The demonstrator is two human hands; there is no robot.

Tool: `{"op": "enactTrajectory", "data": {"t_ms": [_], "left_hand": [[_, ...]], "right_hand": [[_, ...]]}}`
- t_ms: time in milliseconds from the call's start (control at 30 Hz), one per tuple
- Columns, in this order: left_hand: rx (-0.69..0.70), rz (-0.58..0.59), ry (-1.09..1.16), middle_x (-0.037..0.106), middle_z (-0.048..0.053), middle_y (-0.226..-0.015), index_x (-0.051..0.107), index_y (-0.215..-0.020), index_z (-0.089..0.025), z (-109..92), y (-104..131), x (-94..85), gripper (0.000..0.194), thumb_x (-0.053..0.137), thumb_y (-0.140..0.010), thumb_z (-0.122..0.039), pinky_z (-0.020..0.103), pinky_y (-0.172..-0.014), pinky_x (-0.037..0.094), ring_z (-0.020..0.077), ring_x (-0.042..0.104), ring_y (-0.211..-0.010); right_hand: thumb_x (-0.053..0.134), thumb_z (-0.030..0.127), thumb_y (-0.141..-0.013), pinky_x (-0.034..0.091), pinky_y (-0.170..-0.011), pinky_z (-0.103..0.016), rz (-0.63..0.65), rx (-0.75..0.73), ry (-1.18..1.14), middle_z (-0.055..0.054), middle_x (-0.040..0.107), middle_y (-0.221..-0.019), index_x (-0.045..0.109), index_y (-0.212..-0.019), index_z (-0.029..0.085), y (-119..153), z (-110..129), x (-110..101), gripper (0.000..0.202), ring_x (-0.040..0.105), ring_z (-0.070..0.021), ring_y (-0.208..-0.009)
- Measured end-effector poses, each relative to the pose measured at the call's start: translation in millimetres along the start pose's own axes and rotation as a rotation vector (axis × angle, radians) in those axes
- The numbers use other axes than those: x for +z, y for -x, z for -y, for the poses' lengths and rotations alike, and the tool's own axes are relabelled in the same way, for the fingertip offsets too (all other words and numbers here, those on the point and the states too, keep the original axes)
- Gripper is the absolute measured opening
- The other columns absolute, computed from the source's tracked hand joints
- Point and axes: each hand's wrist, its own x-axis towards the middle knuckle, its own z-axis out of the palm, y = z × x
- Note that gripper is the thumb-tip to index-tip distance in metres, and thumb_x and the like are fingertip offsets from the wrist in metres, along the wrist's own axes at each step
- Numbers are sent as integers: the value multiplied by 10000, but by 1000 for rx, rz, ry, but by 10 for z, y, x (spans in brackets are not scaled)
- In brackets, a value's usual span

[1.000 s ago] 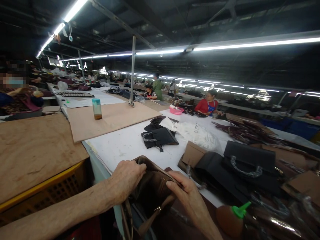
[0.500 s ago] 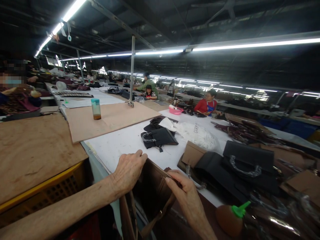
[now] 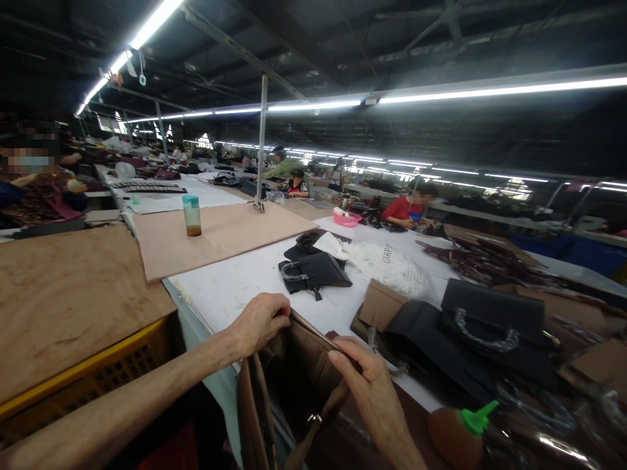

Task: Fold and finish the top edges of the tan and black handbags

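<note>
A brown bag (image 3: 313, 365) hangs open at the near edge of the white-topped table, its dark inside facing me and a small metal clasp showing on a strap. My left hand (image 3: 264, 320) pinches the far upper rim at its left corner. My right hand (image 3: 367, 385) grips the same rim farther right, thumb on the inner side. Beyond the hands lies a small black handbag (image 3: 321, 271) with a wrapped handle. To the right, a larger black bag (image 3: 490, 313) rests by a brown bottle with a green nozzle (image 3: 458, 431).
A capped bottle (image 3: 192, 217) stands on a tan board (image 3: 225, 238). Yellow crate (image 3: 98, 372) under a brown board is at left. A white plastic bag (image 3: 392, 264), a pink basket (image 3: 345, 218) and brown pieces lie farther off. Several people sit or stand around the tables.
My left hand has turned slightly, its fingers now curled at the rim corner. The bag's mouth looks wider and its clasp shows more clearly. The view has shifted slightly.
</note>
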Motion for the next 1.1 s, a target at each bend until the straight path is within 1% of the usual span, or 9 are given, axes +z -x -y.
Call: {"op": "enactTrajectory", "data": {"t_ms": [33, 100, 200, 300, 567, 700, 867, 1000, 1100], "left_hand": [[-28, 10, 46, 529, -30, -611, 542, -644, -164, 19, -15, 1, 81, 546, -724, -169, 213, -598, 361, 120, 492, -624], [-39, 3, 104, 511, -39, -573, 536, -630, -163, 46, -34, -5, 82, 558, -708, -179, 204, -574, 342, 112, 473, -595], [66, -43, 71, 511, -43, -593, 514, -615, -162, 69, -46, -33, 96, 552, -703, -163, 200, -582, 325, 100, 449, -588], [148, -46, -8, 497, -47, -592, 498, -608, -167, 83, -61, -55, 106, 529, -706, -140, 198, -582, 311, 94, 426, -578], [127, -70, -47, 505, -41, -597, 490, -605, -174, 114, -100, 9, 92, 511, -688, -139, 197, -576, 312, 100, 439, -581], [134, -68, -70, 505, -37, -606, 488, -614, -179, 133, -105, 22, 86, 493, -695, -148, 205, -589, 316, 107, 444, -590], [151, -62, -80, 496, -38, -609, 456, -607, -181, 133, -115, 25, 88, 476, -681, -137, 215, -591, 303, 109, 438, -595], [118, -67, -49, 449, -50, -573, 409, -610, -183, 97, -118, 7, 93, 465, -657, -126, 213, -560, 285, 106, 407, -570], [102, -38, 16, 456, -57, -587, 440, -690, -193, 73, -126, -31, 98, 455, -643, -108, 208, -561, 297, 107, 411, -581]], "right_hand": [[485, 275, -844, 356, -747, -224, -6, 0, 10, 3, 591, -869, 619, -839, 198, -4, -9, 3, 155, 514, -152, -846], [482, 283, -847, 353, -748, -221, -25, 0, 31, 3, 589, -873, 615, -832, 199, -13, -23, 12, 158, 513, -151, -853], [469, 282, -853, 355, -727, -216, -42, -8, 63, 8, 578, -836, 599, -800, 199, -25, -39, 36, 163, 514, -142, -819], [459, 280, -857, 356, -712, -218, -44, -27, 99, 11, 563, -805, 583, -788, 197, -29, -55, 56, 165, 512, -135, -783], [433, 298, -868, 362, -688, -217, -25, -38, 90, 14, 541, -775, 561, -768, 201, -17, -74, 54, 190, 509, -131, -754], [447, 306, -858, 371, -725, -223, -45, -31, 98, -8, 577, -832, 578, -783, 198, -6, -45, 67, 185, 524, -152, -811], [444, 310, -853, 391, -732, -237, -55, -23, 96, -25, 604, -848, 594, -784, 193, 6, -24, 63, 203, 540, -170, -824], [447, 326, -851, 399, -716, -234, -54, -18, 98, -32, 606, -854, 591, -766, 187, 2, -32, 57, 217, 543, -173, -823], [434, 325, -862, 395, -719, -233, -33, -23, 88, -25, 601, -847, 575, -758, 186, -8, -36, 48, 223, 540, -164, -808]]}}
